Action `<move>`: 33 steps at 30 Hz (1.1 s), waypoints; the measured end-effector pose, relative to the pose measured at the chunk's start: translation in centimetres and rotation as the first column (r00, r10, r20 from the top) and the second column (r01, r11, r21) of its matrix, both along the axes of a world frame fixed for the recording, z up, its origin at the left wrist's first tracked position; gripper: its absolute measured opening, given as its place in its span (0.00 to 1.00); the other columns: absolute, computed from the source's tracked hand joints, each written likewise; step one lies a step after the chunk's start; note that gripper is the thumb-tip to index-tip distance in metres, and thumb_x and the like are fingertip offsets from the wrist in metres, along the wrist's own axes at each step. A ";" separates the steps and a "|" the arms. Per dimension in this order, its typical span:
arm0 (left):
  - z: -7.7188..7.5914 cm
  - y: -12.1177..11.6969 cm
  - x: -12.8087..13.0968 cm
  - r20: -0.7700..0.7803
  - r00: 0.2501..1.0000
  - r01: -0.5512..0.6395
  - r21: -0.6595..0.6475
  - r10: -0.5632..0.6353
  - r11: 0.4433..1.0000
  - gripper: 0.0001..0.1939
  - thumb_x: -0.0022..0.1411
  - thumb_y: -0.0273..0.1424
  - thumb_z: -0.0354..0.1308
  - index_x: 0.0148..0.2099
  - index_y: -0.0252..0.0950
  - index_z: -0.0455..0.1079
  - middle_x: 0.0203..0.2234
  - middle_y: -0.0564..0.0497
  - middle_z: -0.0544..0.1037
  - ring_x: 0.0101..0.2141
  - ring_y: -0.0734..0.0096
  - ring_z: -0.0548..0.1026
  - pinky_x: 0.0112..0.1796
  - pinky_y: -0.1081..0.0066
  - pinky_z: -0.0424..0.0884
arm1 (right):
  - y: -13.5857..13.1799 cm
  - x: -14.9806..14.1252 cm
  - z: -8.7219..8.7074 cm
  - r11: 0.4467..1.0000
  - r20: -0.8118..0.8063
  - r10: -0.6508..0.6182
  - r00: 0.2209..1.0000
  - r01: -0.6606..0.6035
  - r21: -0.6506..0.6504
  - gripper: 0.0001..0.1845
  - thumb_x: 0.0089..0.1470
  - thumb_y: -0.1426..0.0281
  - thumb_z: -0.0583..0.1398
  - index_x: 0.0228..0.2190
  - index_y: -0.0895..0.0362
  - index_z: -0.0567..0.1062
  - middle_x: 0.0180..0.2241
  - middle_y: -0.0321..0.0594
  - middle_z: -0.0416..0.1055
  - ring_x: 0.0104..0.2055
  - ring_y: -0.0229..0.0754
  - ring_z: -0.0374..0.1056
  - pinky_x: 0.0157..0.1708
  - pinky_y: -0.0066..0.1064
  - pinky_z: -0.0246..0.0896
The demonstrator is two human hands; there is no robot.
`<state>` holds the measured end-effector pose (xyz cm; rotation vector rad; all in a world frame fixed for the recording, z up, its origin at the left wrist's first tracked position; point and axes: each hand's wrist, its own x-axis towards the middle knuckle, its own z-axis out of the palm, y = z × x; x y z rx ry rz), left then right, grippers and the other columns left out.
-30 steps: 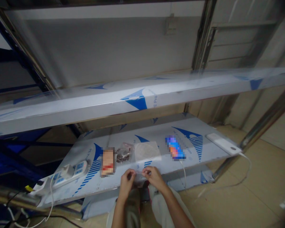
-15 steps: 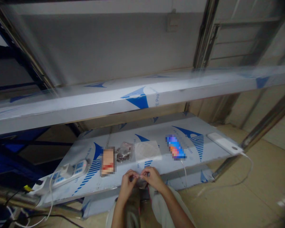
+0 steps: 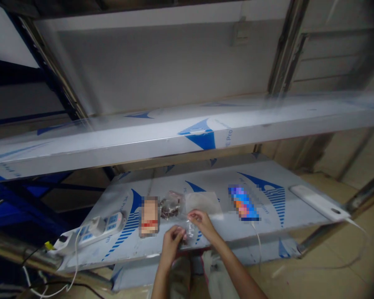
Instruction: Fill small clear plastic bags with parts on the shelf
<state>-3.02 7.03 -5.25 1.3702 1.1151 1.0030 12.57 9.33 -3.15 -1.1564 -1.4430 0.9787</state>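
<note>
My left hand (image 3: 173, 244) and my right hand (image 3: 202, 221) hold a small clear plastic bag (image 3: 190, 231) between them, just over the front edge of a film-covered steel shelf (image 3: 268, 220). Dark contents show near my left fingers. Left of my hands lie a clear bag of dark brown pieces (image 3: 170, 206) and a pixelated packet (image 3: 149, 216). Behind my right hand is a translucent square pouch (image 3: 203, 203). A pixelated colourful packet (image 3: 243, 203) lies farther right.
A white power strip (image 3: 102, 229) with cables lies at the shelf's left end. A long white device (image 3: 318, 203) with a white cable sits at the right end. A steel shelf (image 3: 187, 139) runs overhead, and a tiled floor (image 3: 330, 265) lies below right.
My hands have drawn apart, with the right hand higher and the small bag now showing between them. The whole scene has shifted right in view as my head turned.
</note>
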 end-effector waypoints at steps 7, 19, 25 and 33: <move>1.6 5.5 -1.0 -0.358 0.854 -0.261 0.333 0.378 0.906 0.18 0.56 0.37 0.47 0.46 0.33 0.63 0.37 0.43 0.73 0.36 0.63 0.71 0.37 0.67 0.64 | 8.6 -3.2 1.8 0.997 0.288 -0.056 0.956 0.038 0.071 0.11 0.46 0.66 0.55 0.27 0.58 0.75 0.27 0.39 0.73 0.30 0.39 0.66 0.31 0.27 0.57; 4.0 2.8 -0.1 -0.618 0.559 -0.130 0.593 0.553 0.795 0.11 0.57 0.31 0.44 0.36 0.35 0.67 0.38 0.44 0.68 0.40 0.61 0.64 0.40 0.63 0.59 | 9.2 -3.7 2.1 0.891 0.506 -0.450 0.735 0.330 0.314 0.16 0.49 0.61 0.52 0.38 0.57 0.69 0.39 0.45 0.68 0.44 0.47 0.61 0.43 0.36 0.52; 1.3 -3.7 3.1 -0.747 0.661 0.204 0.268 0.070 0.942 0.13 0.50 0.27 0.47 0.38 0.39 0.68 0.38 0.47 0.70 0.42 0.61 0.64 0.44 0.64 0.57 | -1.8 -1.9 -1.2 0.918 0.433 -0.390 0.813 0.381 0.111 0.14 0.53 0.62 0.46 0.33 0.55 0.67 0.32 0.43 0.71 0.34 0.43 0.67 0.33 0.29 0.58; -0.6 -8.5 4.2 -0.866 0.426 0.359 -0.104 -0.262 0.927 0.21 0.48 0.27 0.46 0.45 0.30 0.67 0.39 0.37 0.71 0.40 0.54 0.67 0.42 0.59 0.60 | -11.0 -0.6 -5.8 0.966 0.764 -0.046 0.643 0.222 -0.129 0.15 0.53 0.72 0.45 0.29 0.53 0.71 0.28 0.41 0.73 0.32 0.43 0.69 0.29 0.27 0.58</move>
